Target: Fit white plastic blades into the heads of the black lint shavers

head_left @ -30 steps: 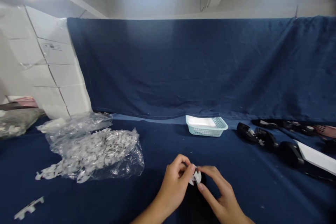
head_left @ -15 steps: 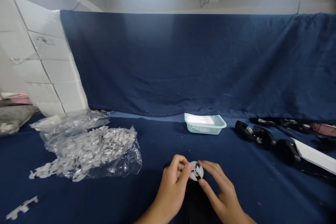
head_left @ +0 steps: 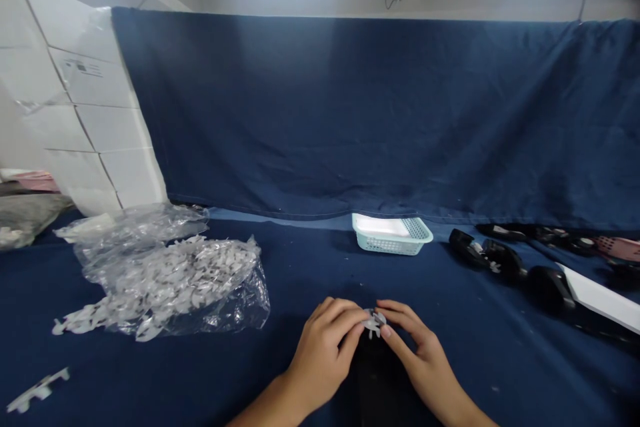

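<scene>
A small round white plastic piece (head_left: 373,323) with blade-like arms sits on top of a dark object (head_left: 380,373) that lies between my wrists. My left hand (head_left: 325,347) pinches the piece from the left with its fingertips. My right hand (head_left: 420,353) presses on it from the right, fingers curled. Both hands rest low on the dark blue cloth near the table's front edge. To the left, a clear plastic bag (head_left: 165,280) spills many of the same white pieces.
A pale mint basket (head_left: 391,235) stands at the back centre. Black parts (head_left: 493,260) and a white flat panel (head_left: 600,297) lie at right. One white strip (head_left: 36,390) lies at front left. White boxes (head_left: 75,113) are stacked at back left. A blue cloth (head_left: 380,113) hangs behind.
The white piece, held tilted up between my fingers a second ago, now lies flatter and lower on the dark object. Both hands have sunk toward the table.
</scene>
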A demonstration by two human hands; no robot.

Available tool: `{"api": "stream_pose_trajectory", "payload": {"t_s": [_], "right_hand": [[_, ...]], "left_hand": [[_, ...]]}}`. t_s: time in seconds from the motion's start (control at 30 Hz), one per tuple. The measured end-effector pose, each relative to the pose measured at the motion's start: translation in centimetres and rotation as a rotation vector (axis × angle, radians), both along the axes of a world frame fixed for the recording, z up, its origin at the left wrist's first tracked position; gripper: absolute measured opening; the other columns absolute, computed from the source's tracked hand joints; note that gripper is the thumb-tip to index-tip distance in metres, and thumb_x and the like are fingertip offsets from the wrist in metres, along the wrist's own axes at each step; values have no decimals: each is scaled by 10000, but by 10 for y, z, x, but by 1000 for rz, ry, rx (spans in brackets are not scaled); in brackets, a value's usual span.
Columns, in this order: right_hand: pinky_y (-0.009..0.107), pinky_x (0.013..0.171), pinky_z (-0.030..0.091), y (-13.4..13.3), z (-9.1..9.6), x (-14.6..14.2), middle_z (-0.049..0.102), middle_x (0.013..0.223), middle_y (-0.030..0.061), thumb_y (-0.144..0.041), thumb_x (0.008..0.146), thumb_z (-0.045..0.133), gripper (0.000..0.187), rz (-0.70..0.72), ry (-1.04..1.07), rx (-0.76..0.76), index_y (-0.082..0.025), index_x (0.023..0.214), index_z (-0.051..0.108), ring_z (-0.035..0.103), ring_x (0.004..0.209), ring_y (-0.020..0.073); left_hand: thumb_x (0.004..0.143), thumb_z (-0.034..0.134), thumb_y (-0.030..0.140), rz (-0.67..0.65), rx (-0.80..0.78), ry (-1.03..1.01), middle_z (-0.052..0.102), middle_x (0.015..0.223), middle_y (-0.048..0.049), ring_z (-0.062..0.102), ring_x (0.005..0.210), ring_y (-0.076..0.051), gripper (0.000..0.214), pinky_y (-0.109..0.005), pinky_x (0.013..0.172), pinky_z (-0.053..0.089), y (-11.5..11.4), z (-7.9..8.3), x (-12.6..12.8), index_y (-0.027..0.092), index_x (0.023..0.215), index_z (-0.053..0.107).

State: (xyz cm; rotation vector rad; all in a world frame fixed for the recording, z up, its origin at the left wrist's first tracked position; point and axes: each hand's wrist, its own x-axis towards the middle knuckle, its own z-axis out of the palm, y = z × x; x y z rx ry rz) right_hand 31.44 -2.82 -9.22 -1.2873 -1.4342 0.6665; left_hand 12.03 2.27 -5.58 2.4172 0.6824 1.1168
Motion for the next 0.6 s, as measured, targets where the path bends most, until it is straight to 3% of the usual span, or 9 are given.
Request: {"api": "stream_pose_trajectory", "payload": {"t_s": [0.2,0.6], "right_hand": [[522,1098,332,0,1,0,607,1242,97,-441,866,617,249,-8,12,-29,-281,1022,727,539,1211,295],[482,1073,381,-3,5,-1,626,1216,102,-443,856,630,261,-7,-54,-52,-269,1023,730,563,1182,285]], "left_hand": [[945,509,136,11,37,-71,669,936,-38,576,856,-184,219,-334,795,469,3,-5,3,234,1044,678],[923,487,82,6,79,-34,668,895,-48,556,826,-187,260,-329,748,462,1,-3,-2,219,994,697]]}}
